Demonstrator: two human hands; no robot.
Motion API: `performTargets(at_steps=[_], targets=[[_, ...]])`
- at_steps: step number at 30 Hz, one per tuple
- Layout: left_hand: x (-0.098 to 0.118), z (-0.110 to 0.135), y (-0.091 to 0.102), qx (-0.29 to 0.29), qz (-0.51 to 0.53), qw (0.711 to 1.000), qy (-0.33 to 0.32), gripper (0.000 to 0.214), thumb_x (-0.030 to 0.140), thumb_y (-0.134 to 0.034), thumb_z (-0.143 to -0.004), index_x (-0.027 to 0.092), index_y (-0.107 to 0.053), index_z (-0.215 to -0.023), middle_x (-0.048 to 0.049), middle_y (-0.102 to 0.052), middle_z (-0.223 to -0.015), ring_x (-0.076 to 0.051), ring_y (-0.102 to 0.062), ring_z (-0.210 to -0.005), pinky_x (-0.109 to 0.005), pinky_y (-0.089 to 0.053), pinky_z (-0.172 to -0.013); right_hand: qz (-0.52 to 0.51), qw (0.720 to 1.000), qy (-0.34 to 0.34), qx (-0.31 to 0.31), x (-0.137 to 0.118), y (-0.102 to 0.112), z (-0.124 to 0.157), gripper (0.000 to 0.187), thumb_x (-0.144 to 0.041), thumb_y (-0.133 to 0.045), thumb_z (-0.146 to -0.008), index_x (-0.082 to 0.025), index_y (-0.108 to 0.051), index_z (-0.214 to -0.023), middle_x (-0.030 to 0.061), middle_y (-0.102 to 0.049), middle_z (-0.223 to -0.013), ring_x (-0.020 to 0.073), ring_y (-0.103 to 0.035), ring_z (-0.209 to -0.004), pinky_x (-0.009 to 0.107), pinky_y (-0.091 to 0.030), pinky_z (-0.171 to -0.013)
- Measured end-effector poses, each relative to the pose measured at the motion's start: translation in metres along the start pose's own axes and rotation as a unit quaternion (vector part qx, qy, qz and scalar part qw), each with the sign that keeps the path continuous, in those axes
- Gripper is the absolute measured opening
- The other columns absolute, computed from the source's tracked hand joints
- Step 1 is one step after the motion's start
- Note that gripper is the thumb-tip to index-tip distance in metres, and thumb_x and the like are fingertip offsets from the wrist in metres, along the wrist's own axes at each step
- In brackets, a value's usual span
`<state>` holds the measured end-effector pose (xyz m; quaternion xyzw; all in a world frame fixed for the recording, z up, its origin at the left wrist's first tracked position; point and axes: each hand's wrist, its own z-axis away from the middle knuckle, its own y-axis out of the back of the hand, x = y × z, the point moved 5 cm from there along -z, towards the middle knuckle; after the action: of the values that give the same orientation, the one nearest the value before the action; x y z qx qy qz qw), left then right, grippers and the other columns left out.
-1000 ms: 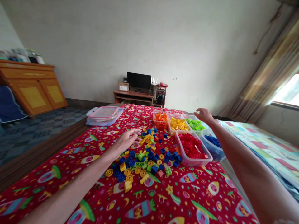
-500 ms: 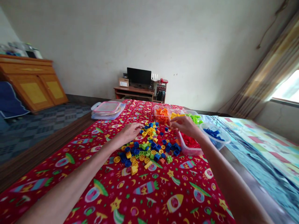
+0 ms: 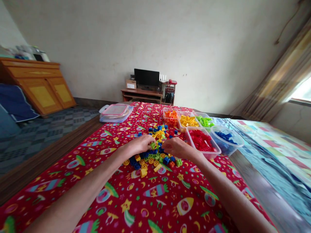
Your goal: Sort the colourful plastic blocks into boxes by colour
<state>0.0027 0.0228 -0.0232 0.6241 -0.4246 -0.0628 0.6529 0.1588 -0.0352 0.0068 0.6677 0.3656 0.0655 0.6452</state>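
Observation:
A mixed pile of toy building blocks (image 3: 157, 158), in blue, yellow, green and orange, lies on the red patterned cloth (image 3: 155, 207). At its left side my left hand (image 3: 143, 144) has its fingers closed around a light green building block (image 3: 152, 145). My right hand (image 3: 176, 147) reaches into the pile from the right, fingers curled down among blue blocks. Whatever its fingertips hold, if anything, is hidden. Just right of that hand stands a clear box of red blocks (image 3: 202, 141).
Behind it are boxes of orange blocks (image 3: 171, 116), yellow blocks (image 3: 189, 121) and green blocks (image 3: 204, 121). A round tub (image 3: 233, 147) of blue blocks sits at the right. Stacked lids (image 3: 116, 111) lie at the far left. Beyond the cloth stands a desk with a monitor (image 3: 146, 77).
My right hand has come from above the boxes back left and down to the pile. My left hand has moved right and nearer, closing on a green block. The view has shifted slightly.

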Motion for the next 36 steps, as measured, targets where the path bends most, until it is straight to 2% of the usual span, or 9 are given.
performTargets(at_steps=[3,6,11,15,19,23,27,33,36], targets=[[-0.013,-0.003,0.008,0.043,-0.035,0.998,0.011,0.009,0.022,-0.062,-0.066,0.024,-0.068,-0.073,-0.0014,-0.065,-0.071,-0.02,-0.059,-0.073,-0.026,-0.04,-0.066,0.05,0.999,0.008,0.012,0.0,-0.006,0.0,0.031,-0.01,-0.057,-0.075,-0.019,-0.069,-0.102,0.0061,-0.072,-0.092,0.0156,-0.063,-0.079,0.023,-0.041,-0.065],[-0.02,-0.004,0.016,0.076,-0.044,0.996,0.022,0.009,0.019,-0.062,-0.065,0.023,-0.067,-0.071,-0.0022,-0.064,-0.07,-0.02,-0.058,-0.07,-0.027,-0.039,-0.065,0.106,0.993,-0.001,0.048,0.0,-0.01,-0.003,0.029,-0.012,-0.05,-0.083,-0.017,-0.067,-0.106,0.0101,-0.071,-0.098,0.0186,-0.064,-0.084,0.026,-0.043,-0.068],[-0.02,-0.003,0.013,0.021,-0.024,0.998,0.047,0.01,0.022,-0.065,-0.063,0.023,-0.068,-0.072,-0.0001,-0.066,-0.068,-0.019,-0.059,-0.068,-0.025,-0.041,-0.065,0.123,0.991,0.042,0.043,-0.017,-0.021,-0.005,0.021,-0.015,-0.05,-0.087,-0.018,-0.067,-0.099,0.0087,-0.069,-0.097,0.0176,-0.063,-0.089,0.025,-0.044,-0.074],[-0.015,-0.001,0.01,-0.017,-0.075,0.996,0.056,0.014,0.022,-0.061,-0.068,0.022,-0.069,-0.08,-0.0008,-0.068,-0.074,-0.018,-0.062,-0.073,-0.023,-0.042,-0.064,0.155,0.986,0.053,0.017,-0.015,-0.032,-0.007,0.025,-0.005,-0.046,-0.085,-0.016,-0.067,-0.095,0.01,-0.068,-0.098,0.0174,-0.061,-0.095,0.023,-0.045,-0.076],[-0.004,0.002,0.006,-0.069,-0.145,0.986,0.053,0.022,0.02,-0.058,-0.074,0.02,-0.067,-0.093,-0.0031,-0.07,-0.088,-0.019,-0.064,-0.081,-0.022,-0.043,-0.065,0.084,0.996,0.016,0.035,0.005,-0.03,-0.009,0.03,-0.003,-0.048,-0.081,-0.014,-0.068,-0.1,0.0094,-0.07,-0.097,0.0166,-0.064,-0.092,0.022,-0.045,-0.078],[0.01,0.006,0.004,-0.081,-0.191,0.977,0.047,0.03,0.02,-0.058,-0.077,0.019,-0.064,-0.106,-0.0081,-0.07,-0.103,-0.023,-0.064,-0.096,-0.025,-0.046,-0.075,0.013,0.995,-0.035,0.095,0.018,-0.019,-0.008,0.035,-0.007,-0.051,-0.078,-0.016,-0.069,-0.107,0.0074,-0.073,-0.094,0.0183,-0.067,-0.086,0.025,-0.047,-0.079],[0.011,0.006,0.004,-0.074,-0.208,0.975,0.039,0.029,0.02,-0.055,-0.078,0.018,-0.064,-0.106,-0.0091,-0.071,-0.098,-0.024,-0.065,-0.092,-0.026,-0.047,-0.072,-0.034,0.987,-0.082,0.131,0.026,-0.013,-0.008,0.037,-0.004,-0.051,-0.073,-0.016,-0.072,-0.1,0.0063,-0.074,-0.093,0.018,-0.068,-0.086,0.025,-0.048,-0.079],[-0.006,-0.001,0.013,0.012,-0.084,0.996,0.023,0.02,0.022,-0.057,-0.076,0.018,-0.066,-0.094,-0.0025,-0.068,-0.078,-0.018,-0.062,-0.071,-0.025,-0.045,-0.063,0.002,0.978,-0.07,0.196,0.025,-0.009,-0.006,0.036,-0.003,-0.05,-0.075,-0.017,-0.071,-0.101,0.0085,-0.074,-0.094,0.0206,-0.068,-0.091,0.028,-0.048,-0.082],[-0.01,-0.002,0.021,0.079,0.122,0.987,0.066,0.02,0.026,-0.061,-0.076,0.016,-0.063,-0.093,-0.0007,-0.065,-0.075,-0.016,-0.061,-0.07,-0.025,-0.049,-0.064,-0.005,0.982,-0.018,0.189,0.013,-0.013,-0.006,0.034,-0.004,-0.048,-0.08,-0.015,-0.069,-0.105,0.0092,-0.073,-0.091,0.0186,-0.068,-0.085,0.026,-0.048,-0.077]])
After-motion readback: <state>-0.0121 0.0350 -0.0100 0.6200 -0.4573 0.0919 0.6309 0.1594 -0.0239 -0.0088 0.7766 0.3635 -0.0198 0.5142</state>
